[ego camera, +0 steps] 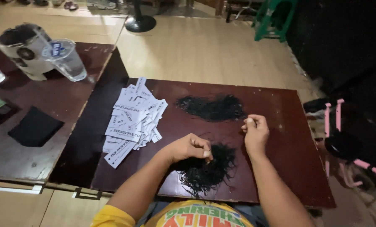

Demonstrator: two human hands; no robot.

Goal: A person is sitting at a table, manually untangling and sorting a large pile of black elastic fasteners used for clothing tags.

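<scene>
A low dark red table (280, 109) sits in front of me. My left hand (191, 147) pinches at the near heap of thin black strings (209, 170) by the table's front edge. A thin strand seems to run from it up to my right hand (255, 130), which is closed with thumb and fingers pressed together; the strand is barely visible. A second heap of black strings (211, 107) lies further back, in the middle of the table. A loose pile of white paper tags (133, 122) with punched holes lies to the left of both hands.
A second dark table (36, 159) stands on the left with a clear plastic cup (66, 59), a paper bucket (22, 48) and a black square pad (34, 126). A fan base (140, 22) and a green stool (274, 19) stand on the wooden floor behind. Pink-framed item (337, 122) on the right.
</scene>
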